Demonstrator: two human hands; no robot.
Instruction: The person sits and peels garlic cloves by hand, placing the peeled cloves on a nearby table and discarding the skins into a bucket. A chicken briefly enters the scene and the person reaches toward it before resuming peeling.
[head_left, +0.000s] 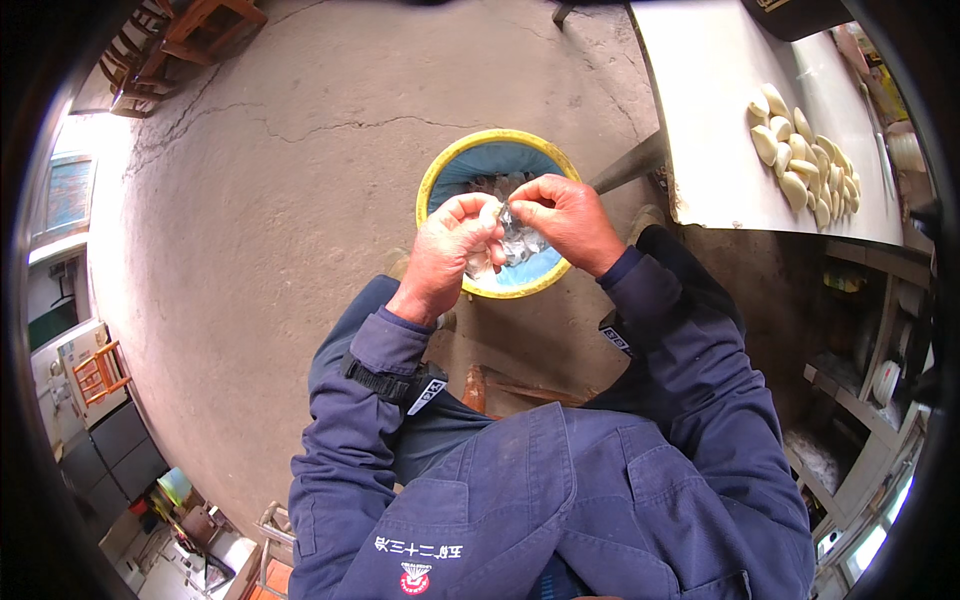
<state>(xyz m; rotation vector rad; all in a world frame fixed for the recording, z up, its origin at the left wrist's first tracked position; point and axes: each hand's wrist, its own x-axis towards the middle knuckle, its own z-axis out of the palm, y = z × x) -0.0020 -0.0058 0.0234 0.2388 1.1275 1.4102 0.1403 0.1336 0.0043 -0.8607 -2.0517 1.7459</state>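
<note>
Both hands are over a round bin with a yellow rim and a blue lining. Between the thumb and fingers of my left hand is a small pale piece, apparently a garlic clove, mostly covered by the fingertips. My right hand is close beside it, thumb and forefinger pinched near the same piece; whether they grip a bit of skin is too small to tell. Thin papery garlic skins lie inside the bin below. Peeled garlic cloves are heaped on the white tabletop to the right.
A table leg slants down near the bin's right side. Beneath me is part of a wooden stool. Wooden chairs stand at the far left on the cracked concrete floor. Shelving runs along the right. A dark container sits on the table.
</note>
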